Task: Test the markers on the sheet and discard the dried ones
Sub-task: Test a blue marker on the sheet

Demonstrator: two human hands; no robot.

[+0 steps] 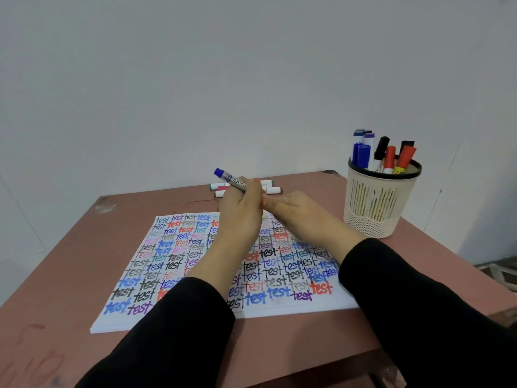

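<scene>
I see the pink counter (70, 247), with the sheet (179, 247) of "test" scrawls lying mid-counter. The mesh cup (375, 203) of markers stands to its far right. My left hand (243, 211) is clenched round the blue marker (229, 179) over the sheet's far edge, blue end poking up-left. The right hand (296, 211) has its fingertips against the left; I can't tell its grip. Loose markers (270, 189) lie just beyond.

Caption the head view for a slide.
Left hand grips a blue-ended white board marker above the white paper sheet covered in "test"; right hand beside it.
</scene>
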